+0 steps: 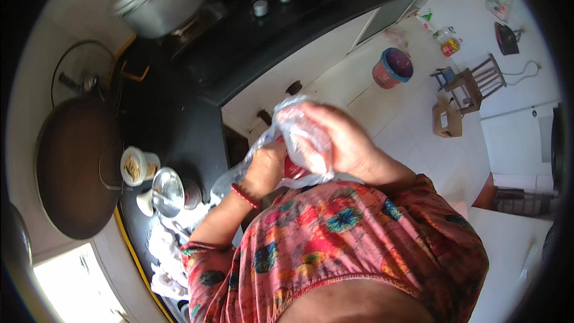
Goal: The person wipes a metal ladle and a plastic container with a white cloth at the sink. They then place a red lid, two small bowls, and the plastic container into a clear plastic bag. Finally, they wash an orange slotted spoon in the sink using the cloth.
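A crumpled clear plastic bag (305, 139) is bunched between my two hands in front of my chest. My left hand (267, 166), with a red bead bracelet at the wrist, is closed at the bag's left side. Next to its fingers shows a shiny red item (293, 168), partly covered by the plastic; what it is I cannot tell. My right hand (345, 137) grips the bag from the right, and plastic partly covers its fingers. The bag's loose side trails down to the left, behind my left wrist.
Along the left runs a black countertop (170, 112) with a large metal pot (157, 4), a round dark pan (78, 168), a plastic tub (134, 166) and a metal ladle (168, 193). On the floor stand a bucket (388, 74), a wooden chair (471, 83) and a cardboard box (447, 119).
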`<action>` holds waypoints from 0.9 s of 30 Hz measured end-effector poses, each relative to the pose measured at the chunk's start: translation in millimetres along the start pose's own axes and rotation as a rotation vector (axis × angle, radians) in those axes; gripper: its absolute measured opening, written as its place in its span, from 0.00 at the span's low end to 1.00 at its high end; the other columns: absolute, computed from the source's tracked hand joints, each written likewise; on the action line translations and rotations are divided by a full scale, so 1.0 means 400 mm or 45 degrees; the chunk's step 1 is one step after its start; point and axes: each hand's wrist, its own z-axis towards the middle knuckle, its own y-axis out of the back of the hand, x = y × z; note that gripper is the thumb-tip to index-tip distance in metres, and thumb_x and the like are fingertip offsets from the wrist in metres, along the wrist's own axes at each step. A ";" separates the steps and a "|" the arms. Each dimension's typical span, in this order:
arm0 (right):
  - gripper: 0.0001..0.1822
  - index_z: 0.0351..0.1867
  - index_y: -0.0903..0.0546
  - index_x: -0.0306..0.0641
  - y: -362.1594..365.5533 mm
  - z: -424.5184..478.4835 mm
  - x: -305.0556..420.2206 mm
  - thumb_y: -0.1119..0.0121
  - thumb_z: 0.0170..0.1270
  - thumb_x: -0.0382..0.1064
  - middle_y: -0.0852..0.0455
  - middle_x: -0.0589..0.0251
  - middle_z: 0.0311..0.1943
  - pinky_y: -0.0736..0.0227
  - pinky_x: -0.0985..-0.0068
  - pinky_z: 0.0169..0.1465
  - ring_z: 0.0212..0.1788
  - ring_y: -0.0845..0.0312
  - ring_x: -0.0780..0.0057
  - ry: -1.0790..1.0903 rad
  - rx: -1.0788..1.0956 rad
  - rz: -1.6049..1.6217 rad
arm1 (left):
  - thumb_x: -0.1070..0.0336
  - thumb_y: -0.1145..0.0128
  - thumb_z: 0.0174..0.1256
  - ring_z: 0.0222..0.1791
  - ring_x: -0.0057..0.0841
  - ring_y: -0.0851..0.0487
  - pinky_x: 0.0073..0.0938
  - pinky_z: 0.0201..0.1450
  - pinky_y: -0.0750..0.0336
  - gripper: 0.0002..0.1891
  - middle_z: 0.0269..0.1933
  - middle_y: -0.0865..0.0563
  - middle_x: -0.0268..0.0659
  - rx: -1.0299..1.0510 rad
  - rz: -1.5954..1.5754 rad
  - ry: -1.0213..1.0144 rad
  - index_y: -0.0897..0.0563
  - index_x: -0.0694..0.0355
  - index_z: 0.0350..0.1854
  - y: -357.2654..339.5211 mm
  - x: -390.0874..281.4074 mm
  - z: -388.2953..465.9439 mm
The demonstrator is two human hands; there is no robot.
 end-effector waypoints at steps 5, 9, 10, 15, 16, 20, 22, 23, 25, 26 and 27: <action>0.12 0.44 0.22 0.34 0.026 -0.011 0.021 0.48 0.64 0.38 0.18 0.62 0.37 0.25 0.78 0.38 0.37 0.22 0.77 0.076 -0.136 -0.035 | 0.63 0.42 0.55 0.54 0.33 0.27 0.28 0.58 0.35 0.21 0.52 0.24 0.40 0.195 -0.049 -0.201 0.27 0.58 0.53 -0.062 -0.030 0.098; 0.10 0.38 0.22 0.36 0.021 -0.040 0.084 0.49 0.63 0.39 0.19 0.66 0.32 0.30 0.82 0.35 0.32 0.26 0.82 0.138 -0.183 -0.020 | 0.60 0.44 0.56 0.56 0.32 0.30 0.31 0.60 0.38 0.21 0.54 0.26 0.39 0.204 -0.257 -0.056 0.29 0.57 0.53 -0.129 0.017 0.183; 0.10 0.39 0.22 0.36 0.031 -0.047 0.100 0.49 0.63 0.39 0.19 0.66 0.32 0.30 0.82 0.34 0.32 0.26 0.82 0.176 -0.198 -0.023 | 0.60 0.44 0.56 0.56 0.33 0.30 0.32 0.60 0.38 0.21 0.55 0.27 0.39 0.225 -0.147 -0.123 0.29 0.56 0.53 -0.141 0.005 0.208; 0.11 0.40 0.23 0.37 0.062 -0.099 0.192 0.51 0.64 0.40 0.21 0.66 0.28 0.32 0.80 0.27 0.25 0.28 0.81 0.269 -0.146 -0.004 | 0.56 0.44 0.57 0.58 0.33 0.30 0.31 0.61 0.39 0.22 0.56 0.27 0.38 0.338 -0.594 0.015 0.28 0.55 0.54 -0.228 0.062 0.307; 0.12 0.40 0.23 0.37 0.075 -0.110 0.209 0.52 0.65 0.42 0.22 0.65 0.26 0.33 0.79 0.24 0.23 0.29 0.79 0.277 -0.140 -0.017 | 0.56 0.45 0.57 0.58 0.32 0.30 0.30 0.61 0.38 0.21 0.56 0.26 0.38 0.384 -0.824 -0.038 0.28 0.55 0.54 -0.254 0.073 0.332; 0.15 0.42 0.23 0.38 0.125 -0.142 0.284 0.54 0.66 0.46 0.25 0.62 0.21 0.39 0.76 0.17 0.14 0.34 0.74 0.339 -0.249 -0.063 | 0.58 0.48 0.59 0.53 0.30 0.26 0.30 0.56 0.34 0.17 0.52 0.23 0.39 0.633 -0.599 0.016 0.26 0.56 0.50 -0.305 0.054 0.432; 0.16 0.43 0.23 0.38 0.147 -0.150 0.325 0.55 0.66 0.47 0.26 0.62 0.20 0.39 0.75 0.17 0.14 0.35 0.73 0.388 -0.301 -0.096 | 0.60 0.49 0.61 0.50 0.30 0.24 0.29 0.53 0.31 0.15 0.49 0.21 0.39 0.688 -0.321 -0.001 0.25 0.57 0.48 -0.327 0.037 0.487; 0.17 0.44 0.23 0.38 0.153 -0.152 0.345 0.55 0.66 0.47 0.27 0.63 0.20 0.39 0.75 0.17 0.14 0.35 0.73 0.415 -0.344 -0.082 | 0.61 0.50 0.61 0.49 0.29 0.23 0.29 0.52 0.31 0.14 0.48 0.20 0.39 0.709 -0.127 -0.080 0.24 0.58 0.47 -0.332 0.030 0.514; 0.17 0.45 0.24 0.39 0.165 -0.156 0.386 0.55 0.66 0.48 0.27 0.64 0.20 0.39 0.75 0.17 0.14 0.35 0.74 0.452 -0.436 -0.066 | 0.62 0.49 0.60 0.46 0.32 0.22 0.30 0.50 0.29 0.13 0.46 0.19 0.41 0.768 -0.178 -0.072 0.23 0.60 0.46 -0.369 0.049 0.572; 0.17 0.46 0.24 0.40 0.178 -0.157 0.416 0.56 0.66 0.48 0.28 0.66 0.21 0.39 0.76 0.17 0.14 0.35 0.75 0.439 -0.441 0.001 | 0.63 0.49 0.60 0.44 0.34 0.21 0.30 0.48 0.29 0.13 0.44 0.18 0.41 0.796 -0.202 -0.068 0.23 0.61 0.45 -0.381 0.057 0.603; 0.18 0.48 0.24 0.41 0.199 -0.164 0.443 0.58 0.67 0.49 0.28 0.67 0.21 0.41 0.77 0.17 0.13 0.37 0.76 0.474 -0.518 -0.007 | 0.63 0.48 0.59 0.42 0.36 0.21 0.31 0.47 0.28 0.12 0.42 0.18 0.43 0.897 0.074 -0.093 0.23 0.61 0.43 -0.392 0.036 0.636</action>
